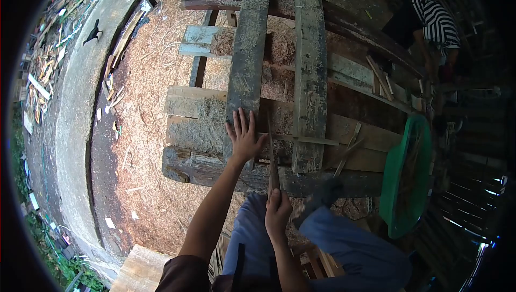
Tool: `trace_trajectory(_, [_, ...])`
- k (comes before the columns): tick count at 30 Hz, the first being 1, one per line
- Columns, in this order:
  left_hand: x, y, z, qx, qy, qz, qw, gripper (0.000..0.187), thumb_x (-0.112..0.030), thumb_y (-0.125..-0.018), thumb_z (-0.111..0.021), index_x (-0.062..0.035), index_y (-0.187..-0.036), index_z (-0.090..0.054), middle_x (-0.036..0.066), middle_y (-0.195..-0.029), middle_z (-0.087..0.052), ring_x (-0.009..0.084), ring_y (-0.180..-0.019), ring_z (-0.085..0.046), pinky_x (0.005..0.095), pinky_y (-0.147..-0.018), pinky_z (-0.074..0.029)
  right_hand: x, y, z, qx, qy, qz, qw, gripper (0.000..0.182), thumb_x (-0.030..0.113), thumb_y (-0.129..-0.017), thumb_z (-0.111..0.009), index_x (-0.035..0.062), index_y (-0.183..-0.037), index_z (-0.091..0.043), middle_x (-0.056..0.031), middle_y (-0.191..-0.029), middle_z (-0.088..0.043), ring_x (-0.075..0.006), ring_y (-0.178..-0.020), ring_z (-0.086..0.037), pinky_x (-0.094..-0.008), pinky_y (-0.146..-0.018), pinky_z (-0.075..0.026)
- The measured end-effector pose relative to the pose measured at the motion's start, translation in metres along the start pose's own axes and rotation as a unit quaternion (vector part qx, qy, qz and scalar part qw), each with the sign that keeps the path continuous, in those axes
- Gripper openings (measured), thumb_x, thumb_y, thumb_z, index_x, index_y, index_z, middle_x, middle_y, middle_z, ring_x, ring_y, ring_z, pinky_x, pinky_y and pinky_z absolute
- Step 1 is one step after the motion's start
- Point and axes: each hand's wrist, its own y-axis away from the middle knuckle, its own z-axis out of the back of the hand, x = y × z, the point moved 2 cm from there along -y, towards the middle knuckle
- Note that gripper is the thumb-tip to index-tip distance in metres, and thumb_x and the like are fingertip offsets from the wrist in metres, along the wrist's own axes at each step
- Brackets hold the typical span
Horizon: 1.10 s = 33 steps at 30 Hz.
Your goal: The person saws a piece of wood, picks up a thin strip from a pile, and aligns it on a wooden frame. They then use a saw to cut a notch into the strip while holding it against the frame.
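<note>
Plank lies beneath flat, finger-spread left hand; right hand grips narrow tool just beside plank's edge.

No text, label, brand, number or sign can be read in this head-camera view.
</note>
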Motion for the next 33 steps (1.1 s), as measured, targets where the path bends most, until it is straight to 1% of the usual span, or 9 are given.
trace_trajectory(7, [-0.001,-0.001,0.006,0.007,0.010,-0.004,1.000,0.102,-0.067,-0.097,-0.054,-0.0088,-0.169,-0.012,0.026,-0.175,0.005,0.0424,-0.161,0.016,0.0688,-0.120,0.014,0.003,-0.001,-0.006,-0.021,0.004,0.004,1.000,0.045,0.034,-0.112,-0.050,-0.0012,-0.085,-0.058,-0.0106,-0.061,-0.055,-0.0251,-0.056,-0.058,-0.0420,-0.056,-0.043])
trace_trajectory(10, [-0.005,-0.001,0.011,0.016,0.007,0.005,1.000,0.095,-0.063,-0.101,-0.052,-0.0091,-0.169,-0.013,0.025,-0.175,0.003,0.0426,-0.161,0.012,0.0693,-0.120,0.011,0.008,-0.001,-0.005,-0.025,0.023,-0.015,0.999,0.044,0.034,-0.111,-0.051,-0.0010,-0.084,-0.058,-0.0121,-0.062,-0.057,-0.0274,-0.057,-0.061,-0.0426,-0.056,-0.044])
trace_trajectory(13, [-0.013,-0.004,0.025,0.031,-0.038,0.026,0.998,0.081,-0.052,-0.105,-0.047,-0.0102,-0.169,-0.018,0.025,-0.175,-0.004,0.0409,-0.163,0.002,0.0648,-0.125,0.003,0.015,0.000,-0.005,-0.029,0.048,0.011,0.998,0.043,0.033,-0.111,-0.051,-0.0008,-0.085,-0.058,-0.0127,-0.062,-0.059,-0.0279,-0.057,-0.062,-0.0422,-0.056,-0.045])
trace_trajectory(15, [-0.018,-0.022,0.041,-0.083,-0.038,0.044,0.995,0.070,-0.043,-0.110,-0.042,-0.0118,-0.168,-0.020,0.023,-0.175,-0.008,0.0368,-0.163,-0.005,0.0574,-0.129,-0.005,0.016,0.000,-0.006,-0.013,0.047,0.013,0.999,0.045,0.032,-0.114,-0.046,0.0024,-0.080,-0.051,-0.0011,-0.062,-0.047,-0.0112,-0.054,-0.050,-0.0313,-0.050,-0.037])
trace_trajectory(18, [-0.014,-0.053,0.034,-0.125,-0.123,-0.019,0.984,0.067,-0.041,-0.110,-0.041,-0.0140,-0.168,-0.021,0.021,-0.175,-0.012,0.0336,-0.163,-0.008,0.0531,-0.130,-0.008,0.013,-0.002,-0.004,0.002,-0.018,-0.019,1.000,0.044,0.032,-0.114,-0.046,0.0038,-0.081,-0.050,0.0010,-0.063,-0.044,-0.0096,-0.053,-0.046,-0.0295,-0.050,-0.036])
trace_trajectory(24, [-0.017,-0.064,0.030,-0.104,-0.102,0.004,0.989,0.069,-0.042,-0.108,-0.043,-0.0151,-0.168,-0.023,0.019,-0.175,-0.013,0.0335,-0.163,-0.012,0.0528,-0.131,-0.008,0.024,-0.012,0.013,0.030,-0.082,-0.105,0.991,0.042,0.031,-0.114,-0.047,0.0046,-0.082,-0.050,0.0021,-0.065,-0.045,-0.0079,-0.055,-0.044,-0.0272,-0.051,-0.036])
trace_trajectory(25, [-0.019,-0.065,0.031,-0.102,-0.102,0.003,0.990,0.069,-0.042,-0.108,-0.043,-0.0151,-0.168,-0.023,0.019,-0.175,-0.013,0.0335,-0.163,-0.012,0.0528,-0.131,-0.008,0.023,-0.013,0.011,0.029,-0.082,-0.107,0.990,0.042,0.031,-0.114,-0.047,0.0046,-0.082,-0.050,0.0021,-0.065,-0.045,-0.0079,-0.055,-0.044,-0.0272,-0.051,-0.036])
trace_trajectory(27, [-0.019,-0.064,0.033,-0.093,-0.105,0.008,0.990,0.071,-0.045,-0.106,-0.045,-0.0154,-0.168,-0.025,0.018,-0.175,-0.014,0.0334,-0.163,-0.012,0.0533,-0.131,-0.007,0.024,-0.008,0.006,0.002,0.024,-0.030,0.999,0.042,0.032,-0.113,-0.049,0.0041,-0.082,-0.051,0.0017,-0.064,-0.045,-0.0084,-0.054,-0.047,-0.0274,-0.051,-0.038])
trace_trajectory(33, [-0.020,-0.065,0.031,-0.077,-0.134,0.021,0.988,0.073,-0.048,-0.105,-0.048,-0.0173,-0.167,-0.026,0.018,-0.175,-0.015,0.0333,-0.163,-0.010,0.0539,-0.131,-0.006,0.031,-0.032,0.003,-0.004,0.043,-0.045,0.998,0.042,0.032,-0.112,-0.049,0.0026,-0.082,-0.053,-0.0007,-0.063,-0.049,-0.0105,-0.056,-0.051,-0.0301,-0.053,-0.040])
